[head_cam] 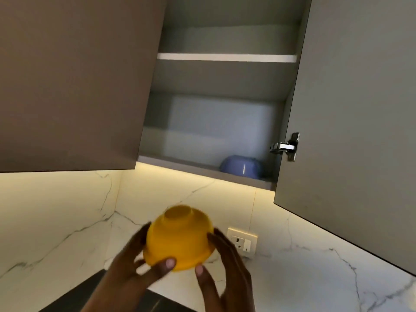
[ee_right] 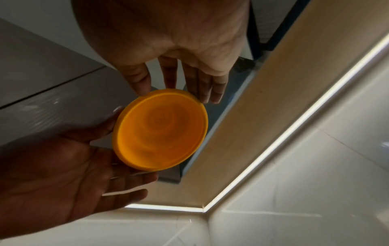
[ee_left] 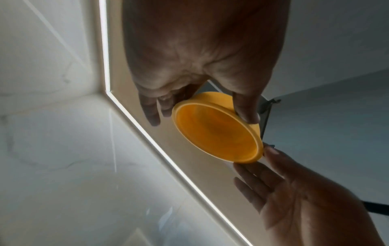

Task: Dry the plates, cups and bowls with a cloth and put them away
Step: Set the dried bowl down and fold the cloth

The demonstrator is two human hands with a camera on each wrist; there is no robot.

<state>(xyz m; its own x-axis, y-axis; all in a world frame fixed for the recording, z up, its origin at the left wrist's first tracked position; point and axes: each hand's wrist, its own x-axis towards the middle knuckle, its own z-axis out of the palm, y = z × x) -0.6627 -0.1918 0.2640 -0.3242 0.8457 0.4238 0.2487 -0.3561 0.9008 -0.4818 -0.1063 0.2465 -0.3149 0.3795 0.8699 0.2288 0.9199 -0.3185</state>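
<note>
A yellow bowl (head_cam: 180,237) hangs upside down in the air between both hands, below the open cupboard. My left hand (head_cam: 150,251) holds its left side, thumb on the near rim and fingers behind. On the right side my right hand (head_cam: 208,253) grips it the same way. The left wrist view looks into the bowl (ee_left: 216,133) from below, my left hand (ee_left: 200,114) spanning it. The right wrist view shows the bowl's (ee_right: 162,131) inside under my right hand (ee_right: 174,89). A blue bowl (head_cam: 240,166) sits upside down on the cupboard's bottom shelf (head_cam: 191,165), at its right end.
The cupboard's right door (head_cam: 349,109) stands wide open; the left door (head_cam: 67,86) is closed. An upper shelf (head_cam: 225,57) shows nothing on it. A wall socket (head_cam: 242,242) sits on the marble backsplash behind my hands. A dark surface (head_cam: 101,287) lies low on the left.
</note>
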